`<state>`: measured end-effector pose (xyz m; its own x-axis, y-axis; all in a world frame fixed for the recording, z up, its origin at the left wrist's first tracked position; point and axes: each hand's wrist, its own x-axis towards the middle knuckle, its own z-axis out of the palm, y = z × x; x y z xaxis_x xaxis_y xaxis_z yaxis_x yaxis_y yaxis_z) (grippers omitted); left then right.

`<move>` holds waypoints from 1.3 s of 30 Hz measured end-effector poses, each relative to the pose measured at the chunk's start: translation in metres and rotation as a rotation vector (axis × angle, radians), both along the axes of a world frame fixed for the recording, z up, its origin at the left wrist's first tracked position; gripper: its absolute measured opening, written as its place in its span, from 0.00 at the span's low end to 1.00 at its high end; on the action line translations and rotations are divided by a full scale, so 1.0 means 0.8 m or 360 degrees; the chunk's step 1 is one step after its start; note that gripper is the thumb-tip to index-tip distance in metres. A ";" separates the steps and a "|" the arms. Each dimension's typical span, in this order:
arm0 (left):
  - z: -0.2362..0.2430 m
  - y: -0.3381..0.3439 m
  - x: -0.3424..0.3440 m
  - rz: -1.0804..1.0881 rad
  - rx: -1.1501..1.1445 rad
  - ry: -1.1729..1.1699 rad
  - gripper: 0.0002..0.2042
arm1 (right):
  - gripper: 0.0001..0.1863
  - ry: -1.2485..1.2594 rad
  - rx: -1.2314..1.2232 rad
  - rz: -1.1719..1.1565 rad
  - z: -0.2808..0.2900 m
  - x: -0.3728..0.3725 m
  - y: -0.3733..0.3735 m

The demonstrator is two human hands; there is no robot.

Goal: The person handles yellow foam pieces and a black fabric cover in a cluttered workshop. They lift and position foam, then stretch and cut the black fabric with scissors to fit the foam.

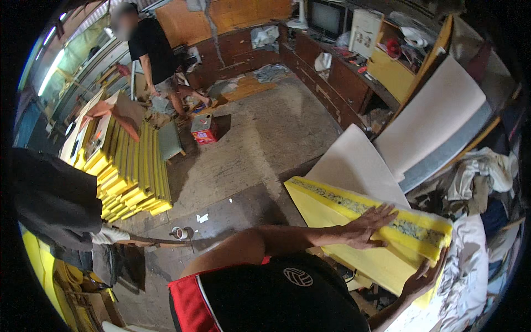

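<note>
A yellow foam panel (354, 243) stands tilted in front of me at the right, with a speckled grey layer between yellow ones along its upper edge. My left hand (369, 226) lies flat across that edge, fingers stretched out and apart. Lower down, at the panel's near right end, my right hand (423, 281) is closed around the end; part of its fingers is hidden. Just behind the panel leans a pale, flat padded board (354, 163).
More padded boards (431, 110) lean at the right, above piled cloth (470, 265). Yellow foam-edged panels (133, 166) are stacked at the left, near a dark-clothed person (55, 199). Another person (155, 55) stands far left. A red tin (204, 130) and a cup (178, 233) stand on the floor.
</note>
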<state>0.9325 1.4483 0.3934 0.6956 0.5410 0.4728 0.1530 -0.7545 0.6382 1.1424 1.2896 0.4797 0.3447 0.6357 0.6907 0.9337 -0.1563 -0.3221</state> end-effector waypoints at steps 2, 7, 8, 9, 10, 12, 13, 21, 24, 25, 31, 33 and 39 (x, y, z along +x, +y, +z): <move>-0.015 0.008 -0.004 -0.0086 -0.0061 0.0003 0.44 | 0.32 -0.0067 0.0006 0.0019 -0.001 -0.001 0.003; -0.017 0.008 -0.013 0.0150 -0.0083 -0.0110 0.46 | 0.31 -0.0064 -0.0032 0.0019 0.001 -0.002 0.003; -0.019 0.012 -0.011 0.0032 -0.0118 0.0019 0.46 | 0.30 -0.0036 -0.0032 0.0039 -0.001 0.001 0.004; -0.020 0.015 -0.010 -0.0095 -0.0156 0.0149 0.46 | 0.30 -0.0011 -0.0017 0.0045 0.000 -0.001 0.005; -0.022 0.018 -0.012 -0.0066 -0.0140 0.0170 0.46 | 0.30 0.0013 -0.0002 0.0052 0.002 -0.004 0.006; -0.027 0.018 -0.019 0.0158 -0.0088 -0.0084 0.45 | 0.31 0.0087 0.0016 0.0100 0.000 -0.002 0.008; -0.026 0.018 -0.020 0.0245 -0.0066 -0.0201 0.45 | 0.30 -0.0026 0.0072 0.0126 0.019 -0.019 0.012; -0.043 0.024 -0.021 -0.0163 -0.0102 0.0020 0.50 | 0.31 -0.0038 0.0129 0.0113 0.021 -0.025 -0.006; -0.095 0.025 -0.023 -0.0120 -0.0092 0.0065 0.53 | 0.28 0.0429 0.0163 0.0002 -0.027 0.004 -0.039; -0.105 0.028 -0.031 -0.0160 -0.0062 0.0094 0.53 | 0.29 0.0409 0.0068 -0.0039 -0.025 -0.002 -0.050; -0.085 0.061 -0.033 -0.0272 0.0053 0.0473 0.51 | 0.35 0.0288 0.0030 -0.0016 0.030 -0.025 -0.032; -0.096 0.067 -0.048 -0.0173 0.0015 0.0343 0.59 | 0.38 0.0217 0.0075 0.0024 0.023 -0.023 -0.028; -0.076 0.000 -0.074 -0.0336 -0.0193 0.0243 0.62 | 0.47 0.0309 0.0334 -0.0375 -0.017 -0.066 -0.094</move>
<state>0.8735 1.4483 0.3327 0.8570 0.4227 0.2946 0.1019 -0.6994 0.7074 1.0897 1.2144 0.4660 0.6024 0.3746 0.7049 0.7982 -0.2713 -0.5379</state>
